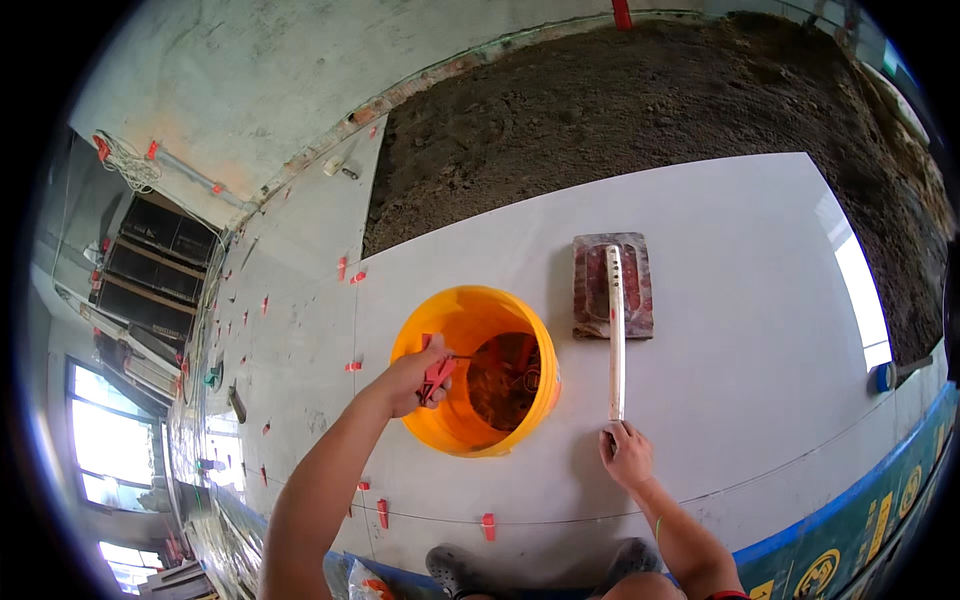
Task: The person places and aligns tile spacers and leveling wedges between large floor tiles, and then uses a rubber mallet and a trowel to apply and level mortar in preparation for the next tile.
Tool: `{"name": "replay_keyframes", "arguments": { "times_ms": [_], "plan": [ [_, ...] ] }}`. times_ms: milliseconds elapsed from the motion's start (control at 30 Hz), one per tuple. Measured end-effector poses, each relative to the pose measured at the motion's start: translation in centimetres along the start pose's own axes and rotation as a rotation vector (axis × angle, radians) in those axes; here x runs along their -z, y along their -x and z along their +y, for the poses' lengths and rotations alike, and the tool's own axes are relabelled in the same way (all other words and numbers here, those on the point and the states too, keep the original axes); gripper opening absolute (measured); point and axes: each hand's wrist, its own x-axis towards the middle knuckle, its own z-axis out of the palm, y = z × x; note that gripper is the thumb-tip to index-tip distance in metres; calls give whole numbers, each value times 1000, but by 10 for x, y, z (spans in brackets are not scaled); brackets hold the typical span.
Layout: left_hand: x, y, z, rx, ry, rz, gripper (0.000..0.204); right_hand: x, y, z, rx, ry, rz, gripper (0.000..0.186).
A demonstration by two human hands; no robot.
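Observation:
My left hand (412,382) is closed around several red plastic tile-leveling wedges (436,376), over the left side of a yellow-orange bucket (414,330). Inside the bucket, reddish-brown pieces (505,385) lie at the bottom, too dim to tell apart. My right hand (628,456) is wrapped round the near end of a long white handle (617,350). That handle reaches away to a worn, reddish rectangular tamping block (588,290), resting flat on a large pale tile (745,300). The bucket stands on the same tile, left of the block.
Dark loose mortar (600,100) covers the floor beyond the tile. Red clips (488,527) stick up along the joints. A blue tape roll (883,377) sits at the right edge, and green protective sheeting (850,550) lies near right. Dark boxes (150,275) are stacked far left.

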Motion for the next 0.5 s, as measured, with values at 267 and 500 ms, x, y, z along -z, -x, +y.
{"name": "replay_keyframes", "arguments": {
  "times_ms": [267,500],
  "plan": [
    [-64,75,-13,-323,100,-266,38,70,17,-64,-305,-531,-297,17],
    [-189,59,-116,-443,-533,-350,44,135,26,-106,-525,-1269,-345,39]
  ]
}}
